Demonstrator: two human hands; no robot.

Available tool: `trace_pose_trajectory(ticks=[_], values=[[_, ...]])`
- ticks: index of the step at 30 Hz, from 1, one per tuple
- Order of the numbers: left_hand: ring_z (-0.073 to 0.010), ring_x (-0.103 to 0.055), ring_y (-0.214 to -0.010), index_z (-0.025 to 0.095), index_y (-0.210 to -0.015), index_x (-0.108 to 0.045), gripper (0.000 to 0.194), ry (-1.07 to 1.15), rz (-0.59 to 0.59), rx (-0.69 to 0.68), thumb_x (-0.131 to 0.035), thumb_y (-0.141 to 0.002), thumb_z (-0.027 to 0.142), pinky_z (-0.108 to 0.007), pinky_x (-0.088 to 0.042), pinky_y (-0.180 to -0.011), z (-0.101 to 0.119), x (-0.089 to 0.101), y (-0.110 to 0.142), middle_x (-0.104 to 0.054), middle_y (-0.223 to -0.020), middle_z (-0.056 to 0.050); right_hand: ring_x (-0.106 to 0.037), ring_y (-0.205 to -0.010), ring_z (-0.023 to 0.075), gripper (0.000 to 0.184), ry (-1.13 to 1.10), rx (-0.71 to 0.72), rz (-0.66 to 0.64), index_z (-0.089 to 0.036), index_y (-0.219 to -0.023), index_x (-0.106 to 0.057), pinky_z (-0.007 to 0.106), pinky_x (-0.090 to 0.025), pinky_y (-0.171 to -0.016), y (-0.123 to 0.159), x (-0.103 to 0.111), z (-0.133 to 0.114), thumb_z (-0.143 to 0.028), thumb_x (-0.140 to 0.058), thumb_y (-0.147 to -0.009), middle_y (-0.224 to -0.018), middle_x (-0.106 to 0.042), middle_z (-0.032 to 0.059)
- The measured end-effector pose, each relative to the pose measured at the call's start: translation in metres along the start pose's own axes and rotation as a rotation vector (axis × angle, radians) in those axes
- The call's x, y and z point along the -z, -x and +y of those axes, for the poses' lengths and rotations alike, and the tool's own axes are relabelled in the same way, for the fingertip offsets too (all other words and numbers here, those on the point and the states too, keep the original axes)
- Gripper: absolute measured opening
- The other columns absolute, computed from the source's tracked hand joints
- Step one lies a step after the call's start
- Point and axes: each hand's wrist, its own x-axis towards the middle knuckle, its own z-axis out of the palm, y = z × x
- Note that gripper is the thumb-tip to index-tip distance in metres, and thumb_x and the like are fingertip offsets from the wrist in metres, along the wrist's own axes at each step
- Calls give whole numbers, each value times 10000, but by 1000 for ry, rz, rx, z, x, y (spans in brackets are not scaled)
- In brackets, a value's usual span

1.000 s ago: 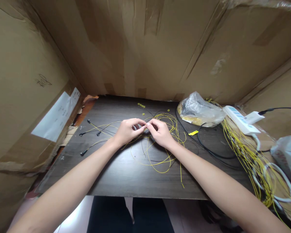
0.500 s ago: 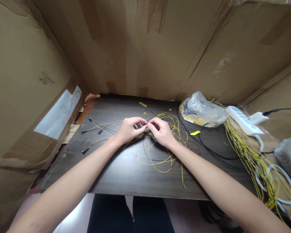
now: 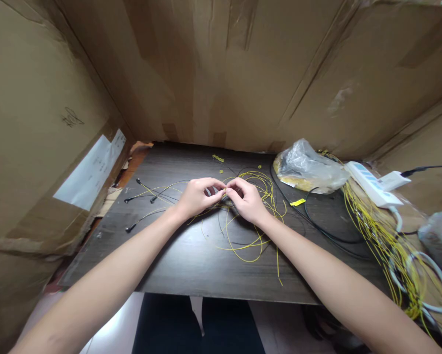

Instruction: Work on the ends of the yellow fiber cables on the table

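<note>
My left hand (image 3: pixel 197 197) and my right hand (image 3: pixel 246 199) meet over the middle of the dark wood-grain table (image 3: pixel 176 270). Thumb and forefinger of each are pinched, tip to tip with the other hand. A tiny bit of yellow shows between the fingertips, too small to name. Beneath and around both hands lie loose yellow and black wires (image 3: pixel 260 253), looped mostly on the right. Out to the left, several wires end in black connectors (image 3: pixel 130 228). Behind the hands lie small yellow pieces: a short strip (image 3: pixel 218 158) and two single bits (image 3: pixel 260 166).
A clear plastic bag (image 3: pixel 309 167) rests at the back right beside a white power strip (image 3: pixel 372 184). A bundle of yellow wires (image 3: pixel 376 246) hangs over the right side. Black cable (image 3: pixel 317 231) with a yellow tag (image 3: pixel 298 202) curves nearby. Cardboard walls (image 3: pixel 191 73) enclose the table.
The whole view has shifted slightly, moving the scene a little to the right. My hands keep their fingertip pinch; a bit of yellow now shows between the tips.
</note>
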Motion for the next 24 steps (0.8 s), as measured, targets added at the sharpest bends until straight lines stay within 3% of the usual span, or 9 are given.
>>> trace_pose_trajectory(ticks=[8,15,24], values=[[-99,-635,-613,161,-908,-763,61,-6,16,-22,-723,-874,193,-199,-504,-578,0,0,0,-760,-802,-9,-497,-629,149,346,46,-19,-12,-186,-703,-593,298,-372,-630,0,0,-2,-367,-491,-980,-650,-563,9],[-105,-651,-627,162,-908,-767,71,-2,3,-19,-722,-871,202,-197,-516,-581,-1,0,0,-763,-805,-12,-543,-662,154,164,9,-11,-7,-186,-822,-627,285,-415,-627,0,0,-1,-306,-558,-911,-772,-636,26],[-109,-669,-643,168,-914,-777,111,3,12,-8,-710,-887,251,-189,-520,-589,-2,0,-1,-773,-815,-24,-542,-647,154,211,12,-3,9,-194,-798,-628,286,-415,-625,0,0,-1,-311,-534,-945,-753,-637,27]])
